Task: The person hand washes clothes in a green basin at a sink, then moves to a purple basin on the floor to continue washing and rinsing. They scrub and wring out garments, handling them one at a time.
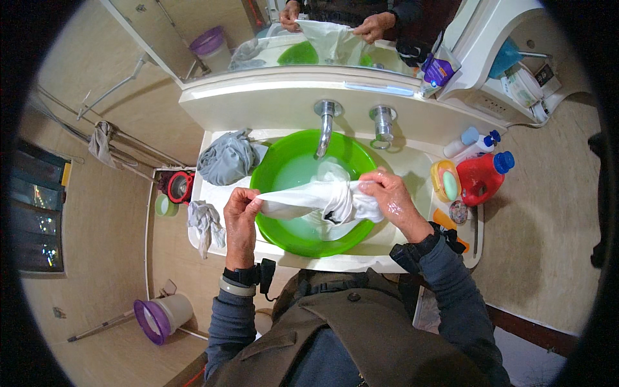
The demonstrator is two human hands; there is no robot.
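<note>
A wet white cloth garment [309,199] is stretched between my two hands over a green plastic basin [271,159]. My left hand [241,222] pinches its left end between thumb and fingers, at the basin's left rim. On the other side my right hand [389,196] grips the bunched right end; its skin is wet. Part of the fabric hangs down into cloudy, pale water [290,171] in the basin. A small dark patch shows on the cloth near its middle. The basin sits in a white washbasin [411,169], beneath a chrome spout [326,128].
Left on the counter lie a bunched grey-blue cloth [227,158] and a light grey cloth [205,225] hanging over the edge. To the right stand a red detergent bottle [478,176], a soap dish [440,180] with green soap, and pump bottles [483,142]. A chrome tap handle [383,123] projects behind.
</note>
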